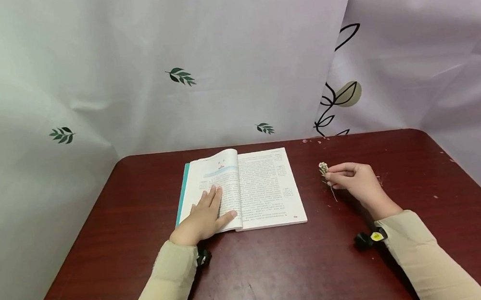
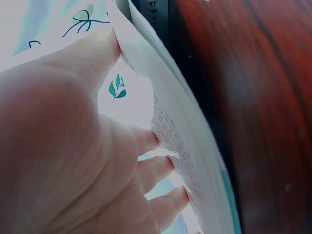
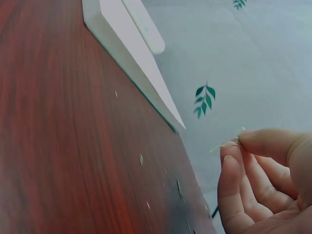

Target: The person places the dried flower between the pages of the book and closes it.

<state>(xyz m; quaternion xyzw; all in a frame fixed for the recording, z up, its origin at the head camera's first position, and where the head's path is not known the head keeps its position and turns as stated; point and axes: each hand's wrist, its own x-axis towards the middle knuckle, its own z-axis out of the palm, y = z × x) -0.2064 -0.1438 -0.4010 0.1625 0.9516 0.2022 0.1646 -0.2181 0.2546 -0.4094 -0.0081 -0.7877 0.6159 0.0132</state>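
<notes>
An open book (image 1: 266,191) with printed white pages and a teal cover edge lies on the dark red table. Flat on its left page rests my left hand (image 1: 203,218), fingers spread and thumb pointing toward the spine. In the left wrist view the fingertips of that hand (image 2: 97,141) meet the printed page. To the right of the book, my right hand (image 1: 359,184) pinches a small flower sprig (image 1: 323,171) between thumb and fingers. Its pale blossoms point up and its thin stem hangs below. The right wrist view shows only a thin bit of the sprig (image 3: 228,144) at the fingertips.
Small plant scraps (image 3: 141,160) are scattered over the table (image 1: 287,271), mostly on the right and near the back edge. A pale curtain (image 1: 232,64) with leaf prints hangs behind and along the sides. Black camera straps (image 1: 371,239) sit at both wrists.
</notes>
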